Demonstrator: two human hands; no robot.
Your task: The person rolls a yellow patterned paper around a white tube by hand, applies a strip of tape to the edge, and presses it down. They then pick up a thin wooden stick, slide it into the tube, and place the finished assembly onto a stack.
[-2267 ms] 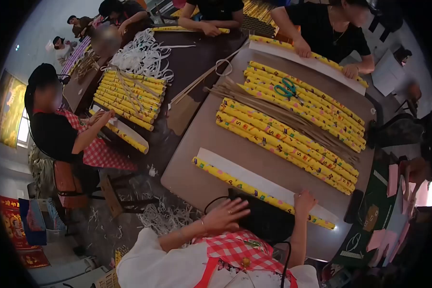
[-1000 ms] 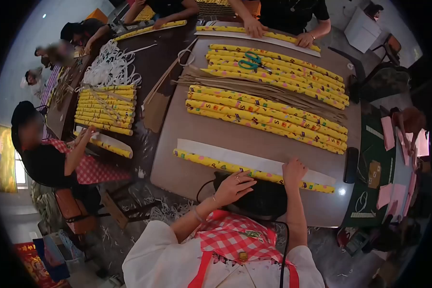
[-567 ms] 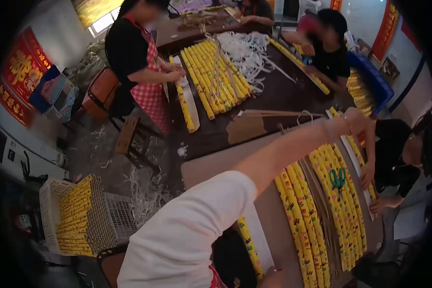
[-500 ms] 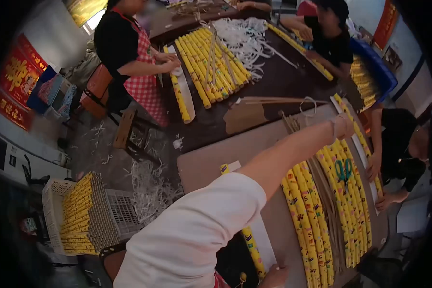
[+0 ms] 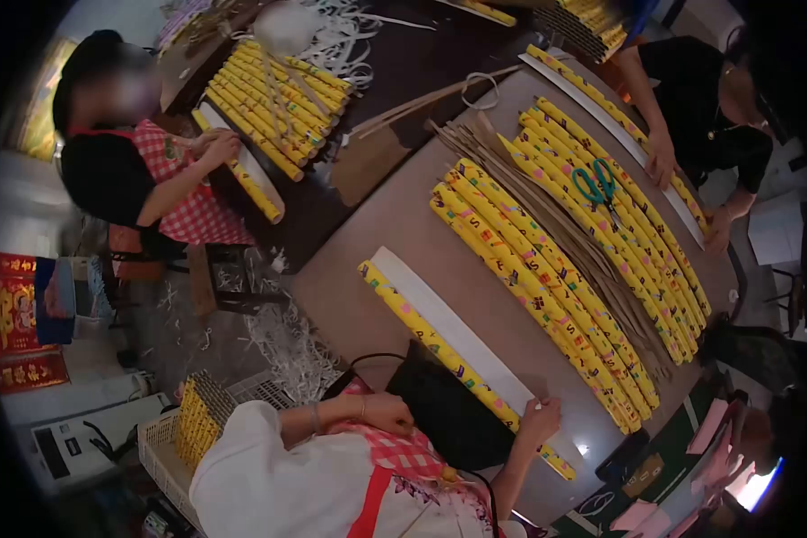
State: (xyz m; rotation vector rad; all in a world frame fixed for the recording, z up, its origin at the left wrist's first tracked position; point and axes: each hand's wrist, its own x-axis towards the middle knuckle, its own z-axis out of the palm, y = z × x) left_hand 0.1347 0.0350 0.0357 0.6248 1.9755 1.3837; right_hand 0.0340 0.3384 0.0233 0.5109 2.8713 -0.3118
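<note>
Long yellow patterned roll (image 5: 439,350), lying diagonally beside white paper strip (image 5: 462,336)

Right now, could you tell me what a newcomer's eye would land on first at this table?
Two broad rows of yellow patterned rolls lie across the brown table, with teal scissors on the far row. Nearer, the right hand rests on a single yellow roll beside a white paper strip, while the left hand touches a black bag.

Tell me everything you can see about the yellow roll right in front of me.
The yellow patterned roll is a long, thin tube, seemingly paper-wrapped, printed with small coloured marks. It lies flat and diagonal on the grey table, along a white paper strip. The right hand rests on its near end; the left hand is off it.
</note>
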